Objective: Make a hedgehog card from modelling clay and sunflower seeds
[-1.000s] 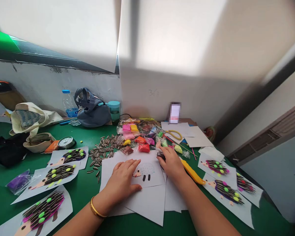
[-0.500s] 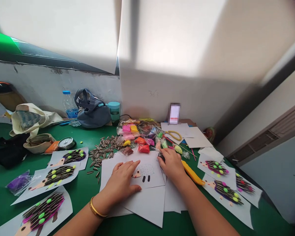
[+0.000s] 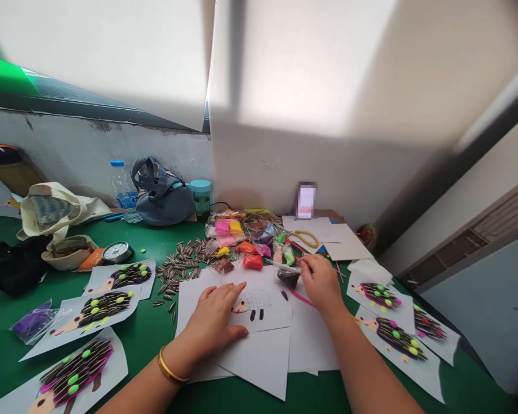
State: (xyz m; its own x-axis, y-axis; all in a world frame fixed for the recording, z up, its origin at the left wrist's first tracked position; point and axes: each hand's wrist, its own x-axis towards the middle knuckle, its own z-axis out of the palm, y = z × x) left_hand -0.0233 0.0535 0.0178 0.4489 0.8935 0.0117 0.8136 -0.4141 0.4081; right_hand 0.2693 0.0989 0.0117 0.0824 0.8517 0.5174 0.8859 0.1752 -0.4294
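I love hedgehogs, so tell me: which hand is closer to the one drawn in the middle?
Left. The left hand rests on the paper, just beside the snout of the hedgehog drawing; the right hand is farther off, past its rear end.

Sheet [image 3: 276, 317] with hedgehog drawing [image 3: 256, 299] partly covered by spread left hand [image 3: 218, 313]; right hand [image 3: 322, 283] held just beside dark packet [image 3: 288, 279]; sunflower seeds [image 3: 182, 263] heaped near sheet; seed-covered hedgehog pictures [image 3: 106, 306] laid at both sides.

hedgehog drawing [image 3: 255, 299]: white sheet, flat, mid-table; dotted body, face pointing left, two black legs | black packet [image 3: 288, 279]: clear-wrapped, by drawing's far right corner
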